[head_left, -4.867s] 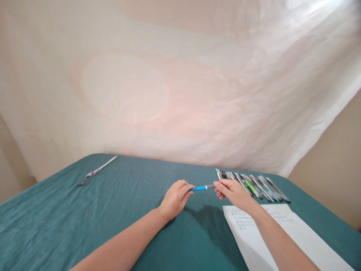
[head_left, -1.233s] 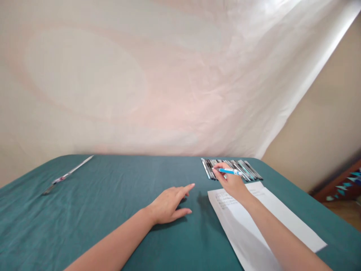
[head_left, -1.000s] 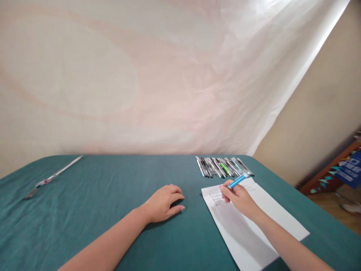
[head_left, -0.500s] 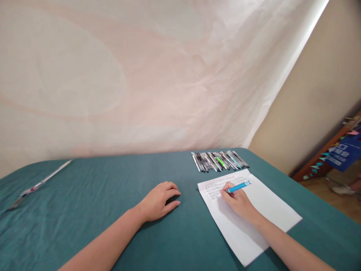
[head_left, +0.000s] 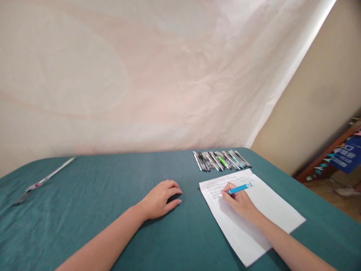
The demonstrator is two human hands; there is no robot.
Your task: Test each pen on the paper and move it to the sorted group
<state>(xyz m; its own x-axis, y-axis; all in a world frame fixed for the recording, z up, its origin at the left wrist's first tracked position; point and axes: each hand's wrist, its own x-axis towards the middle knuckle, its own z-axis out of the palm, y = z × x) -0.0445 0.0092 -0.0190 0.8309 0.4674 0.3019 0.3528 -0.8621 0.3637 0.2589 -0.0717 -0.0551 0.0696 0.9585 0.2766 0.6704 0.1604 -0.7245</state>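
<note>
My right hand (head_left: 239, 203) is closed around a blue pen (head_left: 239, 188), its tip down near the lines of handwriting on a white sheet of paper (head_left: 270, 207). The hand's side rests on the sheet, and the writing fills part of its upper end. My left hand (head_left: 162, 199) lies on the green tablecloth (head_left: 113, 180), left of the paper and apart from it. Its fingers are slightly curled with a gap between thumb and forefinger, and nothing shows in them. Just beyond the paper is a row of pens (head_left: 221, 161), one with a bright green part.
A long thin object in clear wrapping (head_left: 45, 180) lies at the table's far left. Behind the table hangs a pale pink and white cloth (head_left: 158, 75). To the right, beyond the table, are a blue sign (head_left: 348, 154) and part of a person's foot (head_left: 345, 191).
The whole view has shifted slightly, so things sit a little further right. The pen has barely moved against the paper, and my left hand stays in its place.
</note>
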